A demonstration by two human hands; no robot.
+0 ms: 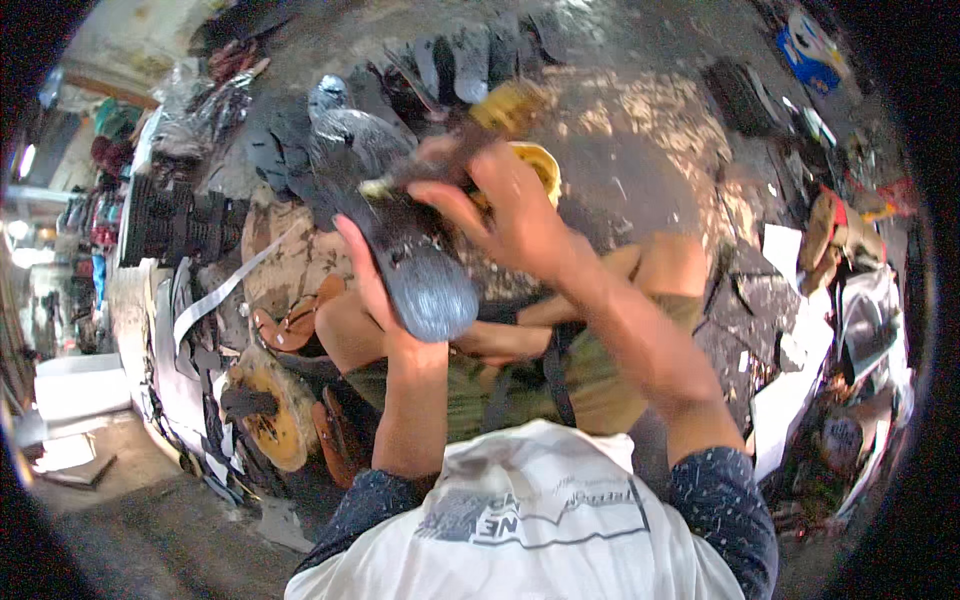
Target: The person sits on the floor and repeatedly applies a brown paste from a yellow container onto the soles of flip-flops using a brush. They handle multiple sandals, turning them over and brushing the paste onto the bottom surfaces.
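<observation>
Cradling a dark, blue-ended sole-shaped piece [408, 262] in the left hand [378, 298], clasped along one edge, above crossed legs [500, 342]. Gripping a dark-shafted tool [468, 148] (too blurred to name closer) in the closed right hand [515, 205], near a yellow container [545, 165].

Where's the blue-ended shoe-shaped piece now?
Head view, left of centre: the blue-ended shoe-shaped piece is in the left hand, blue end toward the wearer and lower left of the right hand.
</observation>
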